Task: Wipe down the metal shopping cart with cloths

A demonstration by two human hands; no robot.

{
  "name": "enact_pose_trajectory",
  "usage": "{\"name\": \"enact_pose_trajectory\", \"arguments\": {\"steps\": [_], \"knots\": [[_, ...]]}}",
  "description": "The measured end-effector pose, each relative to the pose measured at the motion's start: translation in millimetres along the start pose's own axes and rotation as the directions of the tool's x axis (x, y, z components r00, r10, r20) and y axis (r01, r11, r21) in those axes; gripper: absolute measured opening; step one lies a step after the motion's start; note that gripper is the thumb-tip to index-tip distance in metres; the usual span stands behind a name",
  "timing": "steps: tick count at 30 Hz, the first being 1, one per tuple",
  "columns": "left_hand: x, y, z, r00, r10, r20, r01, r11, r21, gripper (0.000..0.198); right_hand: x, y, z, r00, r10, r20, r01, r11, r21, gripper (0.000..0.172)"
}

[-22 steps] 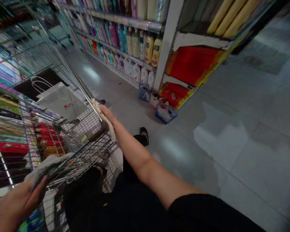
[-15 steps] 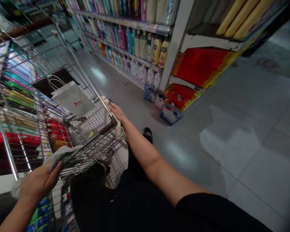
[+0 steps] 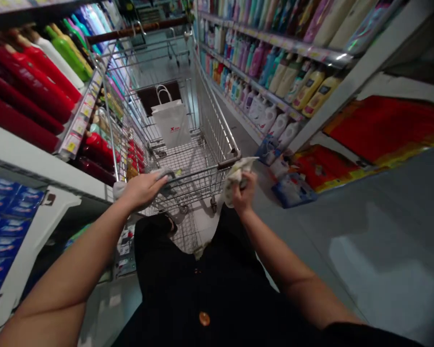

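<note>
A wire shopping cart stands straight ahead of me in a shop aisle. My left hand is closed over a grey cloth on the left end of the cart's handle bar. Just off the bar's right end, my right hand is clenched on a crumpled white cloth. Inside the cart stands a white paper bag with loop handles and a small red mark.
Shelves of red and green bottles run close along the left, with blue packs lower down. On the right, shelves hold pastel and yellow bottles. Red packs and a small basket sit on the grey tiled floor.
The view has swung left so the cart now points straight down the aisle. My right hand has come off the right handle end with the white cloth bunched in it.
</note>
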State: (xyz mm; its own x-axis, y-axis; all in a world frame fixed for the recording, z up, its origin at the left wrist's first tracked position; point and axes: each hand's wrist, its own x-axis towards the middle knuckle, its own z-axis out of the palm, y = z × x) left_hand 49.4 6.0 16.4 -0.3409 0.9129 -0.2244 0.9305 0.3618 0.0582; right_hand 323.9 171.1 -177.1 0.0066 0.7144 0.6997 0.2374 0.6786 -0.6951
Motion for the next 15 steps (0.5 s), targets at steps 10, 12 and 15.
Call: {"name": "enact_pose_trajectory", "arguments": {"steps": [10,12,15], "knots": [[26,-3,-4.2,0.943,0.302,0.138,-0.259,0.930,-0.261,0.055,17,-73,79,0.539,-0.457,0.707,0.558,0.823,0.105,0.026],[23,-2,-2.4,0.948,0.302,0.102,-0.269,0.930,-0.250,0.054,19,-71,76,0.500,-0.454,0.737,0.570,0.814,0.114,0.026],[19,0,-0.7,0.964,0.254,0.072,-0.234,0.948,-0.214,0.054,6,-58,68,0.438,-0.420,0.795,0.587,0.803,0.101,0.028]]}}
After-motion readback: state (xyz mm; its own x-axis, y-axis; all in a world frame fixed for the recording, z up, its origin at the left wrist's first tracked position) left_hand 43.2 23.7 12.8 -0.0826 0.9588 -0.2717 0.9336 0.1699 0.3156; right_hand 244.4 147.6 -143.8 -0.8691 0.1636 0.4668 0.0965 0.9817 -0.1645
